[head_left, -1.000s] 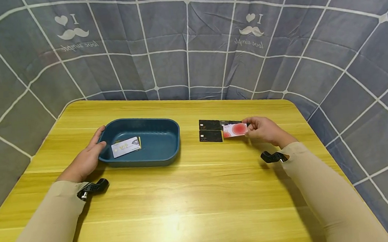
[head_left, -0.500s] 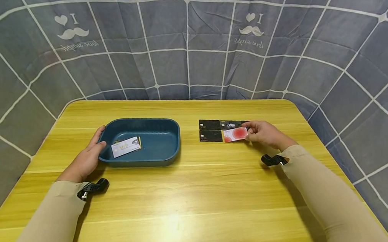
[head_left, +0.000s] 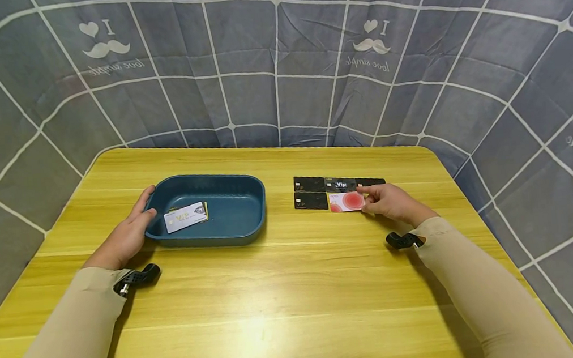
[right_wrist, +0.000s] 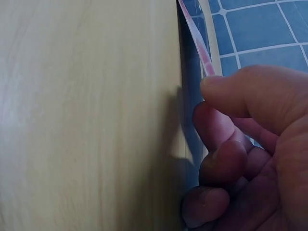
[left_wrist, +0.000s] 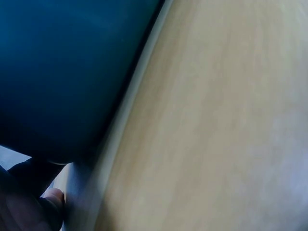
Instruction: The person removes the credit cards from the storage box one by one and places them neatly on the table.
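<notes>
My right hand (head_left: 392, 201) pinches a white card with red circles (head_left: 347, 201) by its right edge. In the right wrist view that card (right_wrist: 198, 41) is tilted, its edge between thumb and forefinger. It lies just below a dark Vip card (head_left: 340, 184) and right of a black VIP card (head_left: 310, 201); whether it touches the table cannot be told. At the left, my left hand (head_left: 126, 235) holds the end of a blue rectangular basin (head_left: 230, 240), thumb at the rim and fingers along the outside. Inside lies a silver VIP card (head_left: 186, 217), over a mostly hidden gold-edged one.
Another black VIP card (head_left: 309, 184) lies at the top left of the card group. A further black card (head_left: 371, 182) sits at the right end of that row, partly hidden by my fingers. The wooden table (head_left: 276, 293) ends at a grey checked curtain (head_left: 251, 62).
My right hand has brought the red-and-white card down towards me, uncovering the dark Vip card and the black card beside it. My left hand and the basin stay put.
</notes>
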Motion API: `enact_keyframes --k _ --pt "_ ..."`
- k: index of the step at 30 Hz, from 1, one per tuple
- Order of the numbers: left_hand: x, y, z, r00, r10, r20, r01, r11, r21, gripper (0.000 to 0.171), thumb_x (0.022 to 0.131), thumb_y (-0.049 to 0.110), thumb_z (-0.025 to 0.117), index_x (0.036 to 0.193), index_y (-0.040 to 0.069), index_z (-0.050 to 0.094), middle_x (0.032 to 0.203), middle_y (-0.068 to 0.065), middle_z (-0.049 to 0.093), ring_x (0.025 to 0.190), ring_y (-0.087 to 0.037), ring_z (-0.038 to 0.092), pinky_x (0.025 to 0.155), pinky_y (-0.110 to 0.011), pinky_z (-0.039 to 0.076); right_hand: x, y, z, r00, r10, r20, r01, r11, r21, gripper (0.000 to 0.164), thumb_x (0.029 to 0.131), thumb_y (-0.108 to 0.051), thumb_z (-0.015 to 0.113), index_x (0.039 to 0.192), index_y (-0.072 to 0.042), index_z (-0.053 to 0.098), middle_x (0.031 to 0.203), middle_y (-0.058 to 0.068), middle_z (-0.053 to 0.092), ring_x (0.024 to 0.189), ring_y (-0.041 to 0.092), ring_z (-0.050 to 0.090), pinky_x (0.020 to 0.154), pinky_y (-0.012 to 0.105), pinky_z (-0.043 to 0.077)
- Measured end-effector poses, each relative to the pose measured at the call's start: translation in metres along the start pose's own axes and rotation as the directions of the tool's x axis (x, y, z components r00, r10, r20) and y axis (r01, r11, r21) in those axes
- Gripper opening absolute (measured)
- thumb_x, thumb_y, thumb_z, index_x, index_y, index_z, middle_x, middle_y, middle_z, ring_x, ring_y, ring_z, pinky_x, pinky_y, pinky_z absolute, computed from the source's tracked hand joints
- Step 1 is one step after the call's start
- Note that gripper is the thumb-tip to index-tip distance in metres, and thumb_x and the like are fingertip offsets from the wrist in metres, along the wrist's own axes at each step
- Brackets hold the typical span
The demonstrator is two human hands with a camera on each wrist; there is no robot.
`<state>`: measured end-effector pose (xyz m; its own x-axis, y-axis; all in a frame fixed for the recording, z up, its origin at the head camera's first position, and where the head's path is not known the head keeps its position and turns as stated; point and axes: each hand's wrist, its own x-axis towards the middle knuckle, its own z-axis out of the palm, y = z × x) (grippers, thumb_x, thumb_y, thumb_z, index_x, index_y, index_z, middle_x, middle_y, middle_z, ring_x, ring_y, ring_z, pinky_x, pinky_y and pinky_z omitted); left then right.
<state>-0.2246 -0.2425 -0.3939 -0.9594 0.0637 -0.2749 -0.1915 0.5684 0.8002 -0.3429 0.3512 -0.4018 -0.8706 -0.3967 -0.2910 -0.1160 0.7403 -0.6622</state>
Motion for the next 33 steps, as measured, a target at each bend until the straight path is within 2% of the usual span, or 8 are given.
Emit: enact_keyframes --k 4,12,18,25,33 --pt "-0.0001 -0.0003 0.0002 1.000 -0.001 -0.002 0.001 1.000 -0.003 0.064 0.114 0.047 0.018 0.167 0.039 -0.015 0.175 -0.006 -0.022 0.160 -0.053 -0.012 0.121 -0.080 -0.002 0.0008 0.0002 0.0008 1.000 0.009 0.004 -0.009 0.998 -0.055 0.066 0.097 -0.018 0.073 0.158 -0.005 0.049 0.089 0.005 0.058 0.080 0.019 0.051 0.069 0.026 0.043" --pt "0.0014 -0.0037 0.0008 1.000 0.011 0.003 -0.011 1.000 -0.003 0.063 0.114 0.047 0.019 0.167 0.039 -0.015 0.175 -0.005 -0.022 0.160 -0.052 -0.013 0.121 -0.080 -0.002 0.0017 0.0004 0.0022 1.000 0.029 0.006 -0.028 0.996 -0.090 0.066 0.097 -0.021 0.073 0.157 -0.008 0.050 0.087 0.004 0.058 0.079 0.020 0.051 0.068 0.028 0.042" --pt "0.0018 -0.0045 0.0013 1.000 0.019 0.003 -0.019 1.000 -0.003 0.063 0.114 0.046 0.019 0.167 0.040 -0.015 0.175 -0.004 -0.023 0.160 -0.051 -0.014 0.122 -0.079 -0.003 0.0008 0.0003 0.0028 1.000 0.008 0.017 -0.007 0.997 -0.081 0.066 0.097 -0.021 0.073 0.156 -0.004 0.050 0.087 0.005 0.060 0.073 0.020 0.048 0.061 0.027 0.038" --pt "0.0005 -0.0035 0.0017 1.000 0.025 0.004 -0.025 1.000 -0.005 0.063 0.114 0.045 0.019 0.167 0.038 -0.016 0.175 -0.005 -0.023 0.160 -0.051 -0.015 0.121 -0.080 -0.003 0.0010 0.0016 0.0051 1.000 -0.002 0.023 0.004 0.997 -0.078 0.063 0.099 -0.021 0.071 0.155 -0.001 0.051 0.097 0.007 0.066 0.080 0.019 0.053 0.063 0.025 0.042" --pt "-0.0010 -0.0022 0.0016 1.000 0.018 0.001 -0.018 1.000 -0.006 0.063 0.114 0.046 0.018 0.167 0.038 -0.016 0.175 -0.004 -0.023 0.160 -0.052 -0.014 0.121 -0.080 -0.003 0.0012 0.0008 0.0052 1.000 0.000 0.027 0.003 0.997 -0.081 0.063 0.099 -0.021 0.071 0.155 -0.001 0.051 0.095 0.006 0.065 0.079 0.019 0.052 0.065 0.026 0.043"
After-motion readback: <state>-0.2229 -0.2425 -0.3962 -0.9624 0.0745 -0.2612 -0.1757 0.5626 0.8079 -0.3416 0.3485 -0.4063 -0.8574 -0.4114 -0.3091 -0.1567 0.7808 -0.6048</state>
